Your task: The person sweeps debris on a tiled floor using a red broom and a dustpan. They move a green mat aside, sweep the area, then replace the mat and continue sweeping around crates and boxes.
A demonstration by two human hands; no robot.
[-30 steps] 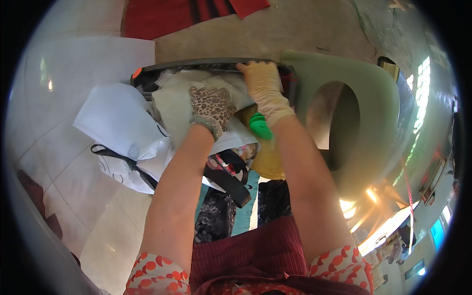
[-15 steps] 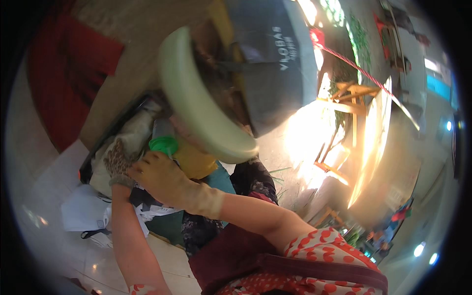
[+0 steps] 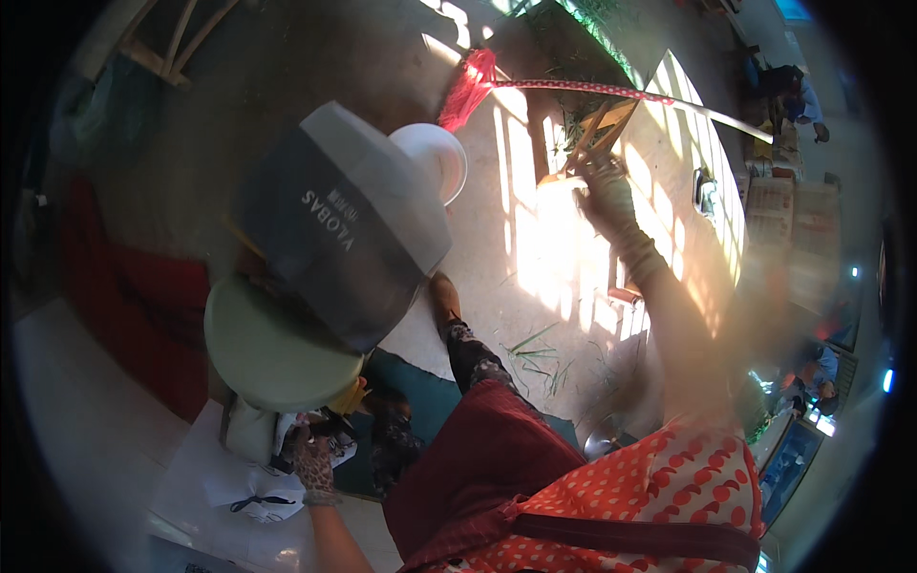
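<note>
My left hand (image 3: 313, 463), in a patterned glove, is low on the left, under the edge of a pale green round basin (image 3: 277, 349). Its fingers are bent around something dark beside a whitish bag (image 3: 250, 432); what they hold is partly hidden. A scrap of yellow (image 3: 348, 397) shows just above them. My right arm reaches far out to the right. My gloved right hand (image 3: 611, 196) is in glaring striped sunlight near a wooden frame (image 3: 607, 124), and its fingers are too blurred to read. A dark grey bag (image 3: 349, 224) with pale lettering rises above the basin.
A white round container (image 3: 435, 160) stands behind the grey bag. A broom with red bristles (image 3: 468, 88) and a dotted handle crosses the upper right. Red cloth (image 3: 134, 296) hangs at left. Grass blades (image 3: 535, 353) lie on the floor. Other people are at far right.
My right hand has left my left hand's side and swung far to the right. The view has turned, so the basin and grey bag appear lower and further left. The green lid has gone from sight.
</note>
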